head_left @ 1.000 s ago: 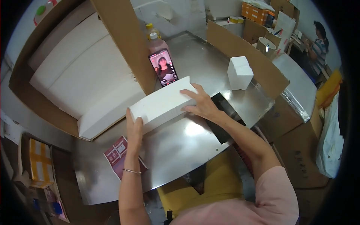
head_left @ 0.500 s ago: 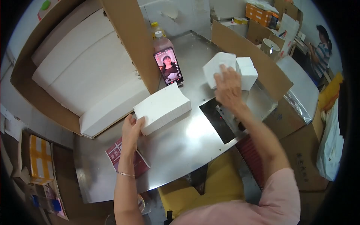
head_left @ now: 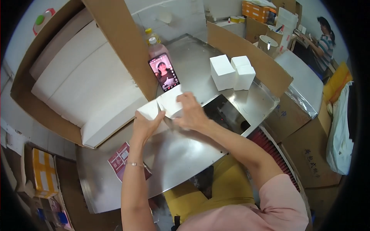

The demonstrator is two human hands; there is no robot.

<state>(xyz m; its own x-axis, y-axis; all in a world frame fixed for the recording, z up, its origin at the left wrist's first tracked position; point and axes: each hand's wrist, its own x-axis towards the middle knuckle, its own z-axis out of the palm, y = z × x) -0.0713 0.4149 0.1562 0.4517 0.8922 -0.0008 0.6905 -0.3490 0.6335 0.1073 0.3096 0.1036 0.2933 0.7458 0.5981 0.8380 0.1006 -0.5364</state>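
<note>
A long stack of white tissues [head_left: 169, 101] lies on the metal table before me, split by a gap near its middle. My left hand [head_left: 144, 125] closes round the left part, thumb at the gap. Fingers of my right hand [head_left: 191, 113] grip the right part from its far end and near side; they are slightly blurred. Two shorter white tissue stacks [head_left: 222, 74] stand side by side further right, touched by neither hand. A dark recessed slot [head_left: 225, 113] in the tabletop lies just beyond my right wrist.
An open carton [head_left: 127, 50] of white tissue sheets stands at left. A lit phone [head_left: 163, 72] leans on a bottle [head_left: 157, 48]. A maroon printed packet [head_left: 120, 161] lies near my left forearm. A cardboard panel [head_left: 246, 54] edges the right side. Another person [head_left: 323, 48] sits far right.
My right hand has left the stacks at right and come to the long stack. The stacks there now stand side by side. The long stack has parted at a gap.
</note>
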